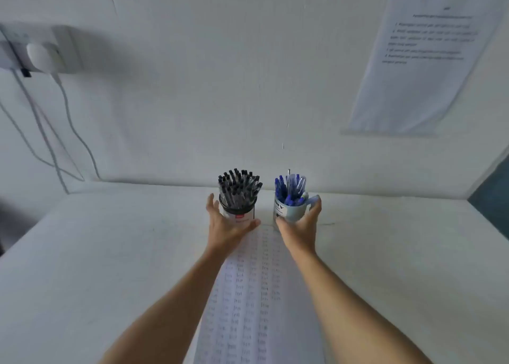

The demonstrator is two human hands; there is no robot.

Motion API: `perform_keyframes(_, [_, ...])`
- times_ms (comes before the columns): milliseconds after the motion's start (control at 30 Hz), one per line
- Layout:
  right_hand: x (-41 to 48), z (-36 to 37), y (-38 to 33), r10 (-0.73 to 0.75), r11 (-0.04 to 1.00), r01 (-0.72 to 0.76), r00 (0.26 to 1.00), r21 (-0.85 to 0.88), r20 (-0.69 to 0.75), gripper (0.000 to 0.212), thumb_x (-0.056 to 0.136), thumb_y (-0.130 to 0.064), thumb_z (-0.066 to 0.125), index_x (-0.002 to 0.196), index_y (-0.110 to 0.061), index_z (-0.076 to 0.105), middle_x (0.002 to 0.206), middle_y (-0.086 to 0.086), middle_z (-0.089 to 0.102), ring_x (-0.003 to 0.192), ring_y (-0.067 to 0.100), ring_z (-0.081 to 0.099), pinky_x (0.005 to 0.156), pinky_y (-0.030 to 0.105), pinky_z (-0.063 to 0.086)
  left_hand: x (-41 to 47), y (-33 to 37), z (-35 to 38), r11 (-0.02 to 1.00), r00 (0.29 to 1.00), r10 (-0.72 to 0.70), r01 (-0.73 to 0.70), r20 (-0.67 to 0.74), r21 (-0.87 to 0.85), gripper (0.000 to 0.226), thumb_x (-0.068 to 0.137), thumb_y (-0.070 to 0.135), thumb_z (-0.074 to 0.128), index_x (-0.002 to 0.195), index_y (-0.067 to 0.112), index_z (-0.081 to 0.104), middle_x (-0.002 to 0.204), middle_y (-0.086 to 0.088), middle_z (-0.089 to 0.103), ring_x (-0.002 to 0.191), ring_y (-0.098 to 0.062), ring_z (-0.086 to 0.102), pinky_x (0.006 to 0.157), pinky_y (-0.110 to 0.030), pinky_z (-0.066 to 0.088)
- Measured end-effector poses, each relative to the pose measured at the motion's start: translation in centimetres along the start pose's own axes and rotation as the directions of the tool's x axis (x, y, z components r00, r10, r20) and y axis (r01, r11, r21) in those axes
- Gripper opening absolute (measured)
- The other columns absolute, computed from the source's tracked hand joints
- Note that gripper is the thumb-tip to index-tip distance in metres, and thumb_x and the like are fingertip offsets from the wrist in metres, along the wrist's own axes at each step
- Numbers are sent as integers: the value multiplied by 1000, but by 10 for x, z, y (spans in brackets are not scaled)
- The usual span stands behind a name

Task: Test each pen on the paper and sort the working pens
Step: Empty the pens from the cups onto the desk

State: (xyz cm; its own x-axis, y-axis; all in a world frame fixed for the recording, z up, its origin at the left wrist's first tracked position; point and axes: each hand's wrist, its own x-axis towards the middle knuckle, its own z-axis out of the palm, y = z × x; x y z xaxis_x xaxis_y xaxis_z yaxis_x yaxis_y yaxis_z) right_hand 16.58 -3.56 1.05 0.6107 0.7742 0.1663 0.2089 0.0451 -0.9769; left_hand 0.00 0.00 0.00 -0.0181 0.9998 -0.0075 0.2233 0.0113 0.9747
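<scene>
The paper [253, 294] lies lengthwise on the surface [110, 253], running from the person's body toward the wall, and carries rows of small marks. Two containers stand at its far end: a pot [239, 212] at the far-left corner, packed with black pens [239, 187], and a mug [289, 210] at the far-right corner, holding blue pens [290, 190]. Both forearms extend along the paper, one at each long edge. The left hand [230, 227] cups the lower part of the pot, thumb on the near side and fingers round the outer side. The right hand [301, 227] wraps the mug, thumb on the near face and fingers by the handle. Whether either container is lifted off the surface cannot be told. No pen is out of a container and no hand holds a pen. The step in hand appears to be setup: positioning the two containers beyond the paper before testing begins. The next move calls for releasing one container, pinching a single pen by its top, drawing it straight up clear of its neighbours, and bringing its tip down to a bare patch of the paper. The packed pot will likely need steadying during extraction.
</scene>
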Motion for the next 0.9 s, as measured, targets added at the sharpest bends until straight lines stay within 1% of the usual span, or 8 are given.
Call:
perform_keyframes(100, [2, 1, 6, 42, 999, -41, 997, -11, 61, 75, 73, -4, 80, 129, -24, 34, 109, -5, 60, 81, -8, 62, 66, 7, 47, 3, 5, 4, 998, 1000, -25, 25, 1, 56, 117, 65, 26, 94, 153, 23, 17, 144, 0, 52, 125, -19, 52, 102, -35, 43])
perform_keyframes(200, [5, 1, 16, 59, 997, -55, 997, -56, 57, 70, 71, -14, 87, 125, -27, 45, 114, -4, 64, 93, 3, 64, 72, 12, 48, 8, 5, 7, 989, 995, -68, 76, -66, 130, 87, 69, 27, 90, 140, 20, 40, 123, 3, 60, 109, -15, 57, 85, -29, 47])
perform_keyframes(300, [9, 0, 17, 55, 997, -51, 997, -61, 57, 63, 70, -16, 88, 119, -25, 50, 114, 1, 65, 96, 16, 64, 69, 9, 44, 12, 5, 4, 982, 995, -70, 80, -65, 169, 76, 70, 29, 88, 132, 19, 45, 115, 4, 60, 105, -18, 58, 79, -29, 48])
perform_keyframes(367, [11, -1, 17, 41, 997, -38, 998, -61, 51, 63, 70, -16, 88, 121, -21, 51, 113, 1, 65, 96, 16, 64, 69, 7, 44, 12, 6, 1, 980, 997, -41, 52, -61, 192, 76, 69, 30, 89, 131, 19, 46, 114, 5, 60, 103, -17, 58, 79, -29, 49])
perform_keyframes(533, [6, -16, 13, 0, 999, 0, 1000, -44, -9, 59, 70, -18, 88, 117, -18, 53, 109, 0, 66, 94, 14, 65, 78, 25, 51, 3, 7, -15, 975, 994, 45, -23, -95, 223, 74, 69, 31, 89, 129, 19, 47, 108, 8, 58, 100, -16, 58, 75, -25, 46])
perform_keyframes(700, [-12, -49, 7, 20, 1000, -20, 995, -3, -100, 56, 68, -11, 84, 114, -21, 54, 104, -3, 65, 86, 5, 64, 65, 7, 45, -25, 4, -40, 969, 980, 82, -35, -183, 246, 73, 67, 29, 89, 127, 18, 49, 109, 8, 58, 99, -15, 56, 79, -28, 47])
perform_keyframes(833, [-33, -78, 19, 12, 999, -20, 984, -44, -177, 55, 64, -8, 81, 108, -22, 51, 104, 3, 65, 86, 16, 66, 66, 14, 48, -51, -9, -58, 974, 967, 42, 17, -252, 227, 74, 69, 26, 88, 129, 21, 46, 112, 7, 57, 103, -16, 53, 88, -35, 48])
perform_keyframes(900, [-42, -91, 28, -2, 997, -13, 978, -70, -210, 55, 60, -11, 80, 105, -23, 50, 103, 5, 64, 85, 19, 65, 67, 23, 52, -62, -15, -66, 979, 956, 10, 50, -292, 198, 72, 68, 27, 87, 126, 25, 46, 112, 6, 58, 106, -19, 55, 92, -40, 51])
